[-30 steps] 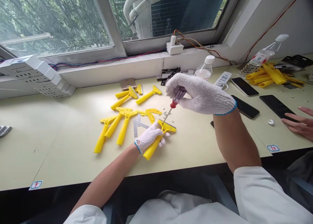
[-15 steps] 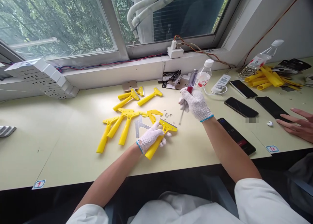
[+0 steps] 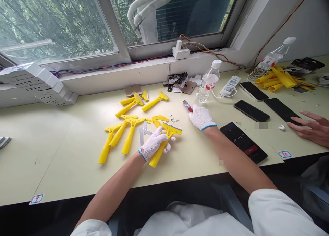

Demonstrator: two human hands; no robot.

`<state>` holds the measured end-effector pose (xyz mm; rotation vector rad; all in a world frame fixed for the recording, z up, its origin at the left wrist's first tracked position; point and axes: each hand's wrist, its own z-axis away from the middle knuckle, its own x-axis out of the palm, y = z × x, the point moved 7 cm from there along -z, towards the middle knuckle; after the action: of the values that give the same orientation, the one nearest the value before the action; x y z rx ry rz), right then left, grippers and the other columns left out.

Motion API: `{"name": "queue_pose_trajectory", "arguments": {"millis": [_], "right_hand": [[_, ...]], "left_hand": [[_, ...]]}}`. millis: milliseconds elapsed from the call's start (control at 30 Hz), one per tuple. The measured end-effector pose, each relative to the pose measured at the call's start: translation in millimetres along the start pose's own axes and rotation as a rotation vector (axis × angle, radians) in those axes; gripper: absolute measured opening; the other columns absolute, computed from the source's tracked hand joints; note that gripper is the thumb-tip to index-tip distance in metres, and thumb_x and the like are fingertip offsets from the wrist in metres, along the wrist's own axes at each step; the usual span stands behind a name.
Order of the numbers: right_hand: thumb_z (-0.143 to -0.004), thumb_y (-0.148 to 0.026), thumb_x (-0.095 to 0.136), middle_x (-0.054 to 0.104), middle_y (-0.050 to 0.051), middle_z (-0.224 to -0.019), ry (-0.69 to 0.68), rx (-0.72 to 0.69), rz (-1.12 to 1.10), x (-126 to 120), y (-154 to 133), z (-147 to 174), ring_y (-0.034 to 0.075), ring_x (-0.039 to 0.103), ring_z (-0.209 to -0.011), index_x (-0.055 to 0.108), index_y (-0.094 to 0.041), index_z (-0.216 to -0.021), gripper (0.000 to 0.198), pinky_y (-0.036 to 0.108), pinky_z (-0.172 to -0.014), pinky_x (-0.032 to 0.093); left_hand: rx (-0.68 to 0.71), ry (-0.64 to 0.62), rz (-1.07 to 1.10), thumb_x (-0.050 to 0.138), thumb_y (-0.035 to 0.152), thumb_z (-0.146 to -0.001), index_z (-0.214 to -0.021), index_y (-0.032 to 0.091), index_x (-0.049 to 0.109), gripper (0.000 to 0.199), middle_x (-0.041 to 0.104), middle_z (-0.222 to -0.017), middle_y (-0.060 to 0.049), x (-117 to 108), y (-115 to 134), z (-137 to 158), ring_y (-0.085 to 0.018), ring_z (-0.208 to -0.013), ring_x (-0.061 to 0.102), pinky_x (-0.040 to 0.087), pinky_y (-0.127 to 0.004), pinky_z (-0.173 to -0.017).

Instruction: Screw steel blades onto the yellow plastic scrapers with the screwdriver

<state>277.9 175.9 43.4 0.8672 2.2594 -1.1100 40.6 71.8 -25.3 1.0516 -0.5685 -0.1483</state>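
Note:
My left hand (image 3: 155, 144), in a white knit glove, grips the handle of a yellow scraper (image 3: 159, 151). A metal blade strip runs along the scraper's head, which points away from me. To the right, my gloved right hand (image 3: 202, 117) is low over the table, closed at the red end of a screwdriver (image 3: 187, 106). The clear end of its handle sticks out to the upper left, and its shaft is hidden by the hand. Small screws (image 3: 174, 120) lie between the hands. Metal blade strips (image 3: 141, 136) and a loose yellow head piece (image 3: 160, 118) lie beyond my left hand.
Several yellow scrapers (image 3: 130, 136) lie at the left and farther back. A water bottle (image 3: 208, 81), a power strip (image 3: 230, 86) and phones (image 3: 243, 143) stand or lie at the right. Another person's hand (image 3: 309, 128) rests at the right edge, near yellow handles (image 3: 282, 79).
My right hand has lowered towards the table, and the screwdriver has swung from shaft-down to handle pointing up-left. My left hand still holds the scraper. The view has shifted slightly.

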Motion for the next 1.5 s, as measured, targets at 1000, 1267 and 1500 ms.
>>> {"name": "queue_pose_trajectory", "arguments": {"millis": [1000,1267,1500], "right_hand": [[-0.107,-0.014,0.063,0.077,0.010,-0.097,-0.149,-0.155,-0.031,63,-65,41,0.025,0.072,-0.089,0.073,-0.021,-0.102,0.014,0.038,-0.086,0.059],[-0.101,-0.011,0.069,0.081,0.003,-0.103,0.058,-0.232,-0.384,49,-87,51,0.020,0.079,-0.087,0.069,-0.026,-0.115,0.021,0.033,-0.075,0.064],[-0.098,-0.009,0.071,0.081,0.002,-0.101,0.059,-0.236,-0.394,56,-85,55,0.019,0.080,-0.085,0.070,-0.025,-0.112,0.021,0.032,-0.078,0.067]], "left_hand": [[0.205,0.224,-0.025,0.081,0.029,-0.088,-0.135,0.024,0.047,0.058,0.081,-0.126,-0.016,-37,35,10,-0.017,-0.067,0.072,0.053,-0.029,-0.060],[0.177,0.196,-0.142,0.077,0.031,-0.089,-0.131,0.026,0.043,0.054,0.078,-0.087,0.000,-13,28,12,-0.018,-0.061,0.074,0.060,-0.031,-0.063],[0.192,0.162,-0.192,0.073,0.028,-0.086,-0.129,0.027,0.040,0.054,0.075,-0.096,0.002,-5,21,7,-0.021,-0.066,0.080,0.062,-0.030,-0.057]]}}
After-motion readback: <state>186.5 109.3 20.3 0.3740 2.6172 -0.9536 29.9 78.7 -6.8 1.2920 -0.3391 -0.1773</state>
